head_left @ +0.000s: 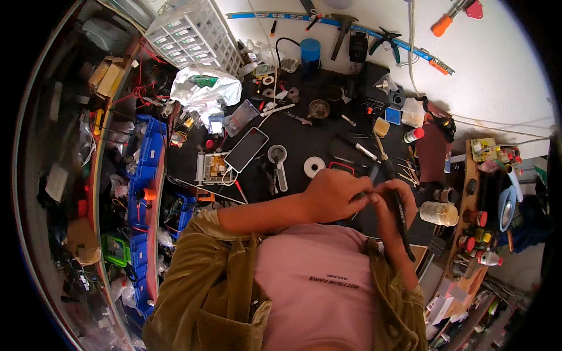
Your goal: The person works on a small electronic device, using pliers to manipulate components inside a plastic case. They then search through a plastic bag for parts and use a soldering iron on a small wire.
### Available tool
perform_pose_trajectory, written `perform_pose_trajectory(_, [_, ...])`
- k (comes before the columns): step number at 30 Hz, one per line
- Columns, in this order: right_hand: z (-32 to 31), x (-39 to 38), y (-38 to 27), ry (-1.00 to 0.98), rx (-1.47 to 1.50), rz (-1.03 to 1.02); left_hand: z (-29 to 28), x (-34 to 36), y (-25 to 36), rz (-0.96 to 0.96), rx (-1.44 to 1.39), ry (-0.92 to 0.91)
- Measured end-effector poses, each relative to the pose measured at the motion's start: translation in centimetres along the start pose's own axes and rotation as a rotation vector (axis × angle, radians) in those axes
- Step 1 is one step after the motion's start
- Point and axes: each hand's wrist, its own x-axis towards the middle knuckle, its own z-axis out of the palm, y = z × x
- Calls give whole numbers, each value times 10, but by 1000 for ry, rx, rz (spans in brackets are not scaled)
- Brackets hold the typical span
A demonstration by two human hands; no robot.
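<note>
My right hand (400,196) is closed round a soldering iron (393,181). The iron's black handle slants across the palm, its metal end pointing away near a small yellow block (381,127). My left hand (335,195) reaches over from the left, fingers pinched together. Its fingertips meet those of the right hand; whatever small thing is between them cannot be made out. Just beyond the left hand lie a white ring-shaped spool (314,167) and a red-edged item (342,168), partly covered by that hand. A black-and-white marker pen (366,151) lies farther off.
A phone (246,150) rests beside a circuit board in a holder (214,169); a magnifying glass (281,169) lies nearby. Jars (438,213) stand close to my right arm. Blue bins (140,222) line the left, a drawer cabinet (190,38) the back. Tools hang on the wall rail (369,36).
</note>
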Motion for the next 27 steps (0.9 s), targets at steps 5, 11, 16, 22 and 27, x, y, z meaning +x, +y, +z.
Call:
perform_pose_trajectory(5, [1, 1, -4, -37, -8, 32, 2, -9, 1, 92, 191, 20])
perform_pose_trajectory(11, [-4, -10, 2, -113, -56, 41, 0, -16, 12, 91, 164, -15])
perform_pose_trajectory(16, [-5, -16, -1, -79, -26, 25, -1, -27, 15, 64, 92, -21])
perform_pose_trajectory(22, [2, -24, -9, -86, 21, 10, 0, -39, 22, 79, 44, 10])
perform_pose_trajectory(27, [-17, -29, 4, -140, -231, -180, -1, -50, 21, -6, -18, 1])
